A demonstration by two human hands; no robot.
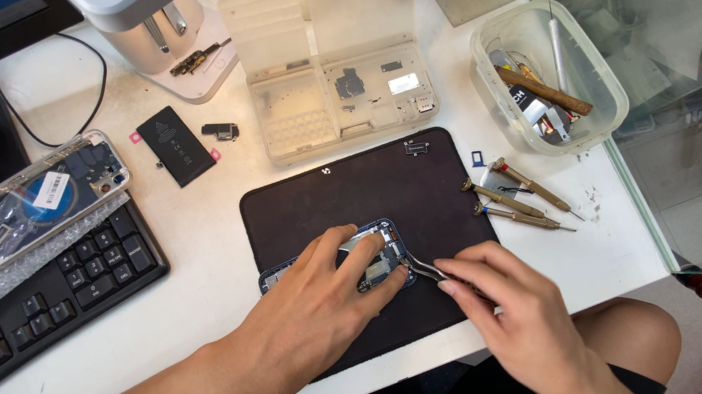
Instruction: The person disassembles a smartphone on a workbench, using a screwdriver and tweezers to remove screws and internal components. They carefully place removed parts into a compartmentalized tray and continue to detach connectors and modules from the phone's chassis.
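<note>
**Fingers pin an opened phone while tweezers reach in**

Fingers of the left hand (318, 300) lie spread and flat on the opened blue phone body (336, 264), lower centre on the black rubber mat (351, 193), probably to keep it steady. At its right, the right hand (511, 310) pinches slim metal tweezers (424, 269); their tips enter the phone. Upper left, a black rectangular battery (176, 146) with pink tabs lies on the white desk (199, 239).

Phone repair bench: screwdrivers (515, 200), parts organiser (332, 95) (battery (176, 146) out).

Bare mat (341, 189) behind, screwdrivers (512, 197) right, keyboard (56, 289) left
</note>
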